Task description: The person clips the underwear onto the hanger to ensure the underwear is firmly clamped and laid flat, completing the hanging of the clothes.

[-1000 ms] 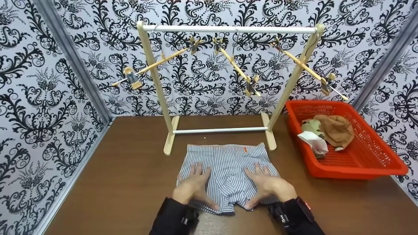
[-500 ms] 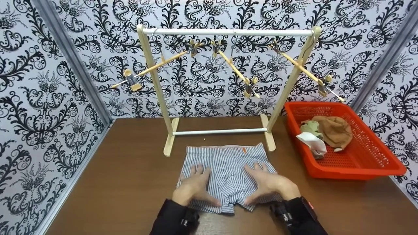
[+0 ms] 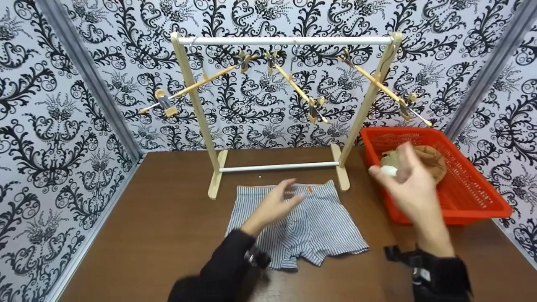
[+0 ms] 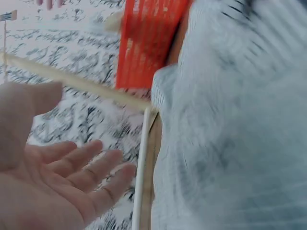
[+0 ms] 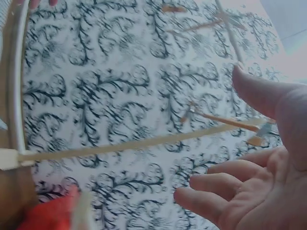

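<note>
A pair of blue-and-white striped shorts lies flat on the brown table, its waistband toward the rack. Raised above the shorts, my left hand holds nothing, and its fingers are loosely bent and spread. In the left wrist view the palm faces up beside the blurred striped cloth. My right hand is lifted near the left side of the red basket, overlapping it in the head view. Thumb and fingers stand apart, with nothing between them in the right wrist view.
Behind the shorts stands a wooden rack with a white top bar. Three clip hangers hang there: a left hanger, a middle hanger and a right hanger. Brown cloth and green cloth lie in the basket.
Both hands have lifted off the shorts, which they were resting on. The right hand has moved right and away toward the basket; the left has risen toward the waistband.
</note>
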Motion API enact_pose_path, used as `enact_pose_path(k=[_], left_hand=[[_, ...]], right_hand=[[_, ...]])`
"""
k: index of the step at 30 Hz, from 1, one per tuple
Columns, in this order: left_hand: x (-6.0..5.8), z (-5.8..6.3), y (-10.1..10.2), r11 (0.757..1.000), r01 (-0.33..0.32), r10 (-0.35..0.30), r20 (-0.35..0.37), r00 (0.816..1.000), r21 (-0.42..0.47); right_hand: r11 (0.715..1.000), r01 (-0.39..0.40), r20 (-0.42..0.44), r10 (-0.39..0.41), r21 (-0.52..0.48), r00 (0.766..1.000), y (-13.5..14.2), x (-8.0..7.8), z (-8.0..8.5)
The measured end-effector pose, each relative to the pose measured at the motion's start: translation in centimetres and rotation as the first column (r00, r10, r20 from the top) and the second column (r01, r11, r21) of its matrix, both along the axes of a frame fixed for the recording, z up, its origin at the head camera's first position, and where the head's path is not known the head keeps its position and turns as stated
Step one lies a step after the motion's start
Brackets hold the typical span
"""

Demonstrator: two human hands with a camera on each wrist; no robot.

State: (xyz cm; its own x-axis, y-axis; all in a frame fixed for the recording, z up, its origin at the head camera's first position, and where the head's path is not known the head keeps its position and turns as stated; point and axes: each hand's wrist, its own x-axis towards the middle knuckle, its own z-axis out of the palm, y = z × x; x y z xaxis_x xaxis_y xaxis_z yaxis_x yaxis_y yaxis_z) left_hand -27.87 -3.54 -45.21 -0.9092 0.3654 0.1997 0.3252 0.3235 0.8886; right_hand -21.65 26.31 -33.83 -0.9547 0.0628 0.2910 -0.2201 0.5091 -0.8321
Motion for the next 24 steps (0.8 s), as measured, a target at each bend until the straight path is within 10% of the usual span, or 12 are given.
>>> enact_pose_path(k=[7, 11, 24], left_hand=[[-3.2, 3.2, 5.2, 0.999, -0.048, 0.048, 0.008, 0.999, -0.007], [-4.8, 5.0, 7.9, 0.984, -0.047, 0.04, 0.042, 0.998, 0.172], [-7.5, 12.3, 14.7, 0.76, -0.142, 0.0, 0.218, 0.976, 0.634]], right_hand=[[0.991, 0.096, -0.018, -0.098, -0.092, 0.995, 1.2, 1.8, 4.9], [0.992, 0.125, -0.059, -0.126, -0.029, 0.99, 1.7, 1.7, 7.3], [0.981, 0.137, -0.092, -0.125, 0.139, 0.988, 1.8, -0.6, 8.2]])
